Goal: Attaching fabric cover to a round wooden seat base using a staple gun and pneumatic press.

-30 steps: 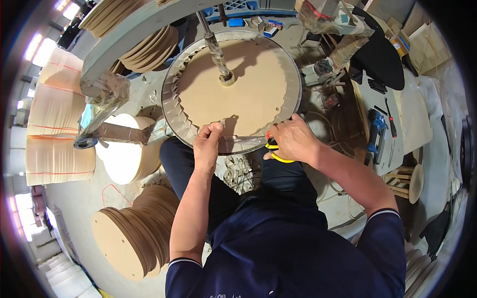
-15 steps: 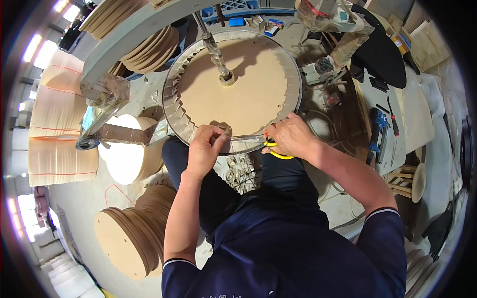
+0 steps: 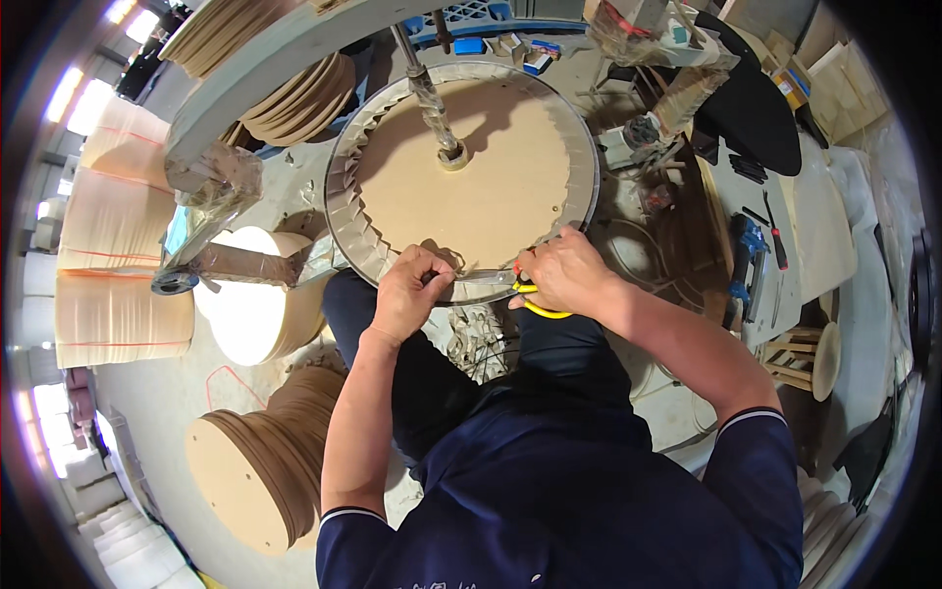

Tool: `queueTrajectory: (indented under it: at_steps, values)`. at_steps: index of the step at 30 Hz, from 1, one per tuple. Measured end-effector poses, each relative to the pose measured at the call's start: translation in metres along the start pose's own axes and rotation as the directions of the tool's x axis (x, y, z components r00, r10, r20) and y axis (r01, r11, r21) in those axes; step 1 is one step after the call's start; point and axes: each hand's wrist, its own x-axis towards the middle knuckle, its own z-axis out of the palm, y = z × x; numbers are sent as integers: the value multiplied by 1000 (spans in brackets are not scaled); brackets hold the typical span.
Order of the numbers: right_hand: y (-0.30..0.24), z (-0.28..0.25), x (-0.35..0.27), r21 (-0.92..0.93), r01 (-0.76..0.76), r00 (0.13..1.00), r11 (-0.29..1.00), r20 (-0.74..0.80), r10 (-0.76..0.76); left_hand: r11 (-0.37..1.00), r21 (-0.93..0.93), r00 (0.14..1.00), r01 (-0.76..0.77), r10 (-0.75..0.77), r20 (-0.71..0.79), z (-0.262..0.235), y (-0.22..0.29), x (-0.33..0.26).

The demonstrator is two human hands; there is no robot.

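Note:
In front of me lies a round tan board (image 3: pixel 510 187), ringed by grey fabric (image 3: pixel 343 211) with a notched inner edge, inside a dark hoop. My left hand (image 3: pixel 404 294) is closed in a pinch on the fabric edge at the near side. Close by on the right, my right hand (image 3: pixel 567 275) grips scissors with yellow and red handles (image 3: pixel 547 311). Their blades point left along the near fabric edge, toward my left fingertips. A wrapped metal shaft (image 3: pixel 430 103) comes down to a collar (image 3: pixel 451 157) at the board's middle.
Grey scraps (image 3: pixel 478 344) lie on the floor between my legs. Stacked round boards (image 3: pixel 240 481) stand at lower left, with wrapped rolls (image 3: pixel 128 236) beyond. A grey machine arm (image 3: pixel 245 83) crosses upper left. On the right, a bench (image 3: pixel 785 226) holds a blue tool (image 3: pixel 748 255) and a screwdriver (image 3: pixel 776 236).
My right hand has moved slightly left with the scissors, nearer my left hand. The board and its fabric ring sit slightly farther right in view. My left hand keeps its pinch.

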Motion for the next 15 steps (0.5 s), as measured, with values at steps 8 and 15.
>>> queueTrajectory:
  at_steps: [8,15]
  values:
    - [-9,-2,-5,118,-47,998,992,43,42,991,-116,997,60,-64,-32,4,4,-1]
    - [-9,-2,-7,58,-63,998,996,26,61,991,-130,995,10,-23,-98,10,-3,-3]
